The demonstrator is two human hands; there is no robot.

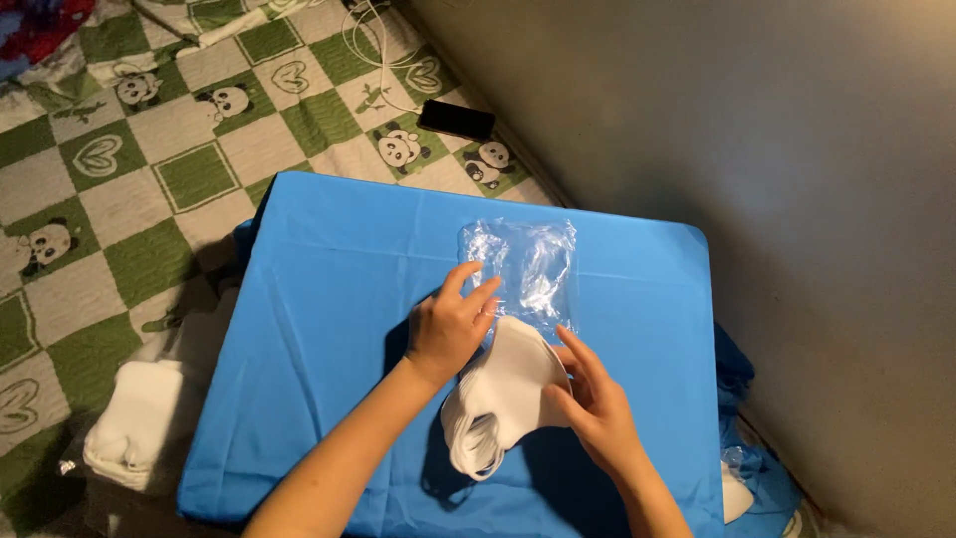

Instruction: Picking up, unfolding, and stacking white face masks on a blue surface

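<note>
White folded masks, a single stack, lie mid-table on the blue cloth, half inside one clear plastic bag. Left hand pinches the bag's mouth; right hand grips the stack's edge; one black phone sits beyond

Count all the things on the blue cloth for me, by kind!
Clear plastic bag: 1
White mask stack: 1
Hands: 2, the left hand and the right hand
Total: 4, all on the blue cloth
</note>
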